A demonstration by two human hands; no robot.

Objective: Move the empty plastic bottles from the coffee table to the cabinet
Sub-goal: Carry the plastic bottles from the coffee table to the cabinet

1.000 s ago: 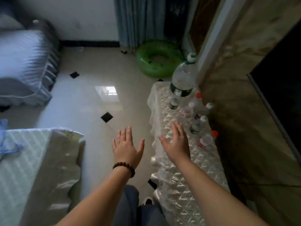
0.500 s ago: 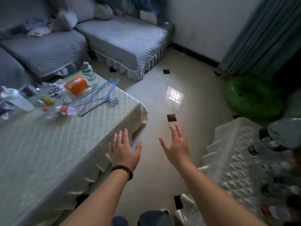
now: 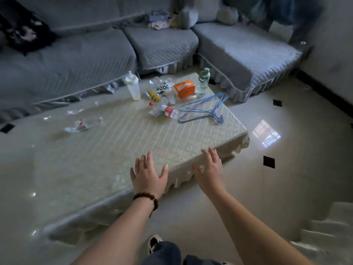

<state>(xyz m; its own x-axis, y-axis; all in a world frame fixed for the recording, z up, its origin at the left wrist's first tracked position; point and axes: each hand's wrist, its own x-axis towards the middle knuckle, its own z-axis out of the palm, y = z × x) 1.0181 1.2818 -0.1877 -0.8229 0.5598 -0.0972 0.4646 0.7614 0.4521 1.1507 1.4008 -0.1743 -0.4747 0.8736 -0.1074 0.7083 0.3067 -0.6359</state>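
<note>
Neither grip holds anything: left hand [image 3: 147,175] and right hand [image 3: 209,172] hover spread at the desk [image 3: 133,150] edge. Next: reach the lying bottle [image 3: 169,111], seemingly empty.

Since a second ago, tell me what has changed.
The view swung left, from the cabinet with its bottles to the coffee table, now straight ahead. Two plastic bottles lie on it, not yet touched. Left hand and right hand remain open, empty and outstretched; nothing was taken or let go.
</note>
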